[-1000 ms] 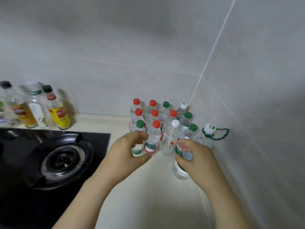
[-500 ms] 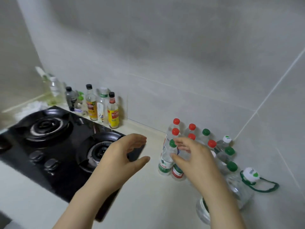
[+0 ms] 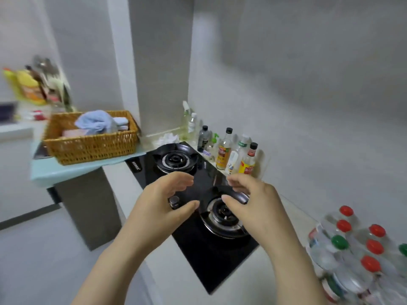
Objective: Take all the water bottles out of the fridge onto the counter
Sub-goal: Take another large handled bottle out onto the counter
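The water bottles (image 3: 323, 258) are clear, with red caps (image 3: 377, 230) and green caps (image 3: 339, 242). The stove (image 3: 211, 256) is glossy black against a white counter (image 3: 171, 278). The basket (image 3: 92, 146) is golden-brown wicker weave, holding a pale blue cloth (image 3: 94, 122), on a light turquoise mat (image 3: 55, 170). One sauce bottle (image 3: 247, 168) carries a yellow label.

The left hand (image 3: 167, 201) and right hand (image 3: 248, 199) have let go of the water bottles (image 3: 352, 249) and hang empty, fingers loosely curled, over the gas hob (image 3: 211, 260) at mid-frame. The bottles now sit at the lower right edge, and a wicker basket (image 3: 92, 146) has appeared at upper left.
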### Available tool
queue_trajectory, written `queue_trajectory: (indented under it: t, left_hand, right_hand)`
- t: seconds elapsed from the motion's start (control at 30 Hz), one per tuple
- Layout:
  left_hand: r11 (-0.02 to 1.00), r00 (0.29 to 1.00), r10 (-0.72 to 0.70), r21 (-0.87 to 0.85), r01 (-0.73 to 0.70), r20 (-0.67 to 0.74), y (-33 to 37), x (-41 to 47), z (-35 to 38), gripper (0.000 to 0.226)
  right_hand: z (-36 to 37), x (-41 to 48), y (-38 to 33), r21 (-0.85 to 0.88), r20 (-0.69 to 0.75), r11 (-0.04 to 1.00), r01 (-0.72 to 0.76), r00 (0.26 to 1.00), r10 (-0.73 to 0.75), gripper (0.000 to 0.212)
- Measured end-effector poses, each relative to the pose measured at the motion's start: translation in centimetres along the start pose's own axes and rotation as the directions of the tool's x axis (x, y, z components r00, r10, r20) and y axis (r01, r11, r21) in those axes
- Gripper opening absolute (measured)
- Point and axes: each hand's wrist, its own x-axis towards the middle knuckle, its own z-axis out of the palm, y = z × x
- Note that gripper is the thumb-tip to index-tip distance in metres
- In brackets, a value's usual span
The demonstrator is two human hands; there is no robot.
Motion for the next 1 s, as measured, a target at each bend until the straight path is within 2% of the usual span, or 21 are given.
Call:
queue_trajectory:
  t: [0.23,0.47,0.57,0.73,1.0]
  left_hand:
    - [0.988,0.972,-0.113,0.078,0.132,-0.206,-5.1,-3.1,-9.9,0.041]
    - [0.946,0.88,-0.223,0.127,0.3,-0.419,-8.7,-8.7,-17.9,0.044]
    - [0.917,0.813,-0.262,0.128,0.378,-0.519,-9.4,-11.6,-20.4,0.041]
    - [0.844,0.652,-0.302,0.123,0.523,-0.696,-9.3,-15.6,-23.4,0.042]
    - [0.703,0.346,-0.332,0.015,0.711,-0.878,-7.2,-20.7,-24.1,0.039]
  right_hand:
    - [7.5,2.1,-9.4,0.061,0.134,0.975,0.216,0.966,-0.222,0.042]
    - [14.4,2.1,-17.9,0.165,0.262,0.895,0.414,0.857,-0.444,0.041]
    - [16.7,1.8,-21.3,0.22,0.304,0.839,0.497,0.783,-0.543,0.04]
    - [20.1,1.3,-26.6,0.339,0.363,0.709,0.618,0.609,-0.705,0.042]
    - [24.3,-0.6,-32.8,0.558,0.379,0.444,0.701,0.261,-0.888,0.045]
